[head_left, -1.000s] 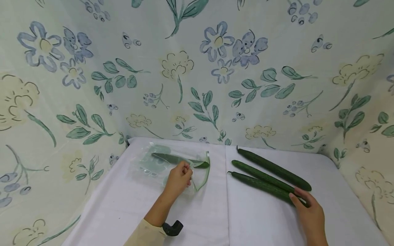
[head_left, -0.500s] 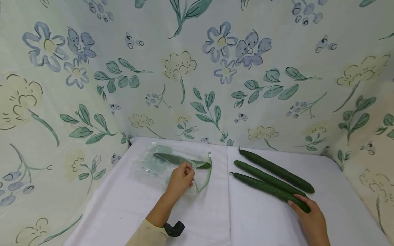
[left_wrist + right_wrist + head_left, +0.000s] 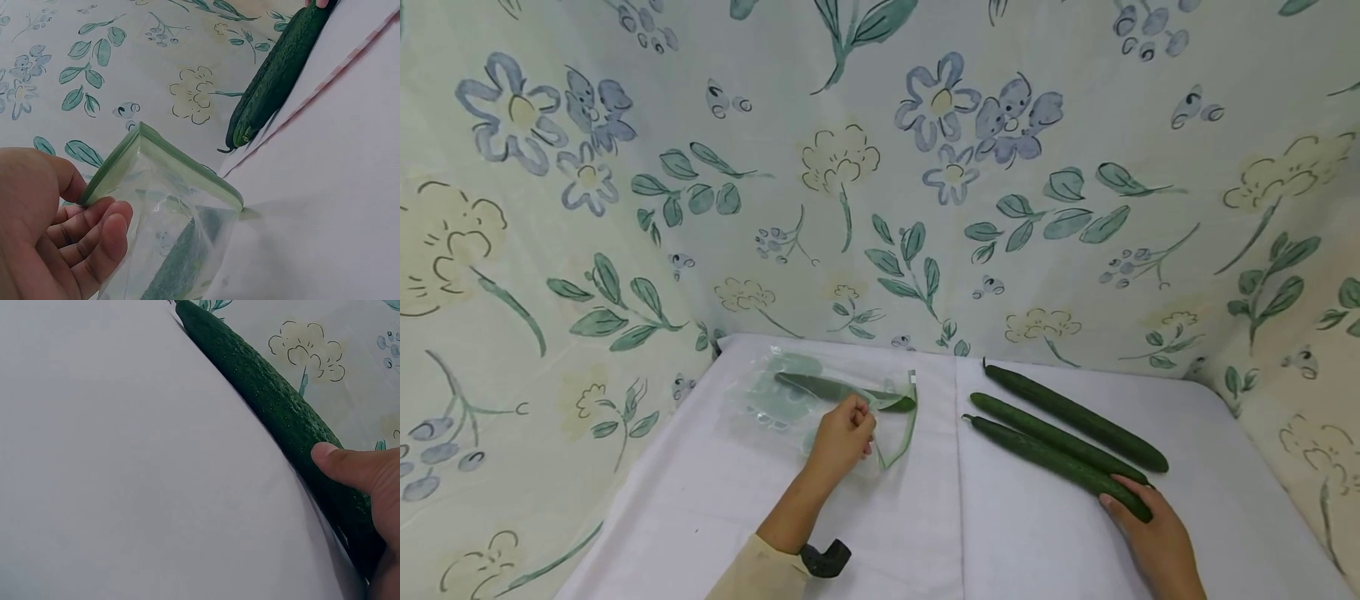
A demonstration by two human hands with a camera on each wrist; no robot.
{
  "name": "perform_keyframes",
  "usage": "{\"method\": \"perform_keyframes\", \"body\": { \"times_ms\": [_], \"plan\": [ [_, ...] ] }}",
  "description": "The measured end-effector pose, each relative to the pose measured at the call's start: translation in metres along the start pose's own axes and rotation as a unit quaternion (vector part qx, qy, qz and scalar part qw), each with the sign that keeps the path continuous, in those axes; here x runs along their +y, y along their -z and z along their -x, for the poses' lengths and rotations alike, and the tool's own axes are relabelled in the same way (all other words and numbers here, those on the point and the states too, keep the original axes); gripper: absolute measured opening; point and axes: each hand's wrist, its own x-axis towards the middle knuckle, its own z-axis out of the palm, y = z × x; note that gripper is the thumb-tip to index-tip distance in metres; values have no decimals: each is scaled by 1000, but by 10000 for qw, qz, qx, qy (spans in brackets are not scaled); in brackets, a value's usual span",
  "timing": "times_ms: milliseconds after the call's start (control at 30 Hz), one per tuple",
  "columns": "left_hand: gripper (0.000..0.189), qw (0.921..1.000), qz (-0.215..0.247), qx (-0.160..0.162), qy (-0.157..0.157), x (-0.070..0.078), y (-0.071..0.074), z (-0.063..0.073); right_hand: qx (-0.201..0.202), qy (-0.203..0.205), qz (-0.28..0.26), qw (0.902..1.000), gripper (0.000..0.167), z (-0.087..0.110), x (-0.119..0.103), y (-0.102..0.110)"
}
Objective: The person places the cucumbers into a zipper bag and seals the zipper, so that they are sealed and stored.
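My left hand [image 3: 842, 435] pinches the green-edged rim of a clear zip bag [image 3: 181, 231], holding its mouth apart. Inside the bag lies one cucumber [image 3: 827, 390], with its end close to the opening. At the right, my right hand [image 3: 1153, 533] grips the near end of the front cucumber [image 3: 1045, 454], thumb on one side and fingers on the other. In the right wrist view the thumb [image 3: 325, 453] presses on its dark, bumpy skin. Right behind it lies a middle cucumber [image 3: 1030, 418], and farther back a third cucumber [image 3: 1082, 417].
A white cloth [image 3: 880, 533] covers the table, with a seam running front to back near the middle. Floral fabric [image 3: 880, 208] rises behind the table and on both sides. A black strap mount [image 3: 825, 558] sits on the left wrist.
My right hand has shifted slightly left on the front cucumber, whose near end now stands a little apart from the middle one. The left hand keeps its hold on the bag.
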Motion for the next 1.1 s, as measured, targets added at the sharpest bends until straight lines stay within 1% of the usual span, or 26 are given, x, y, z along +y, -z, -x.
{"method": "perform_keyframes", "body": {
  "times_ms": [233,433,500,800,933,1100],
  "plan": [
    [5,10000,8,-12,28,-1,-1,0,170,383,79,9991,75,2,-2,-2],
    [6,10000,47,-3,26,-1,-2,-1,304,436,27,9986,72,5,-7,-3],
    [6,10000,50,4,18,-1,-2,-1,356,511,-8,9981,70,6,-9,-4],
    [6,10000,78,2,18,0,1,0,671,1084,-224,9916,61,13,-22,-9],
    [6,10000,62,-21,8,0,1,1,587,1118,-208,9918,62,16,-28,-10],
    [6,10000,58,-28,43,1,2,1,422,999,-219,9939,66,18,-38,-11]
  ]
}}
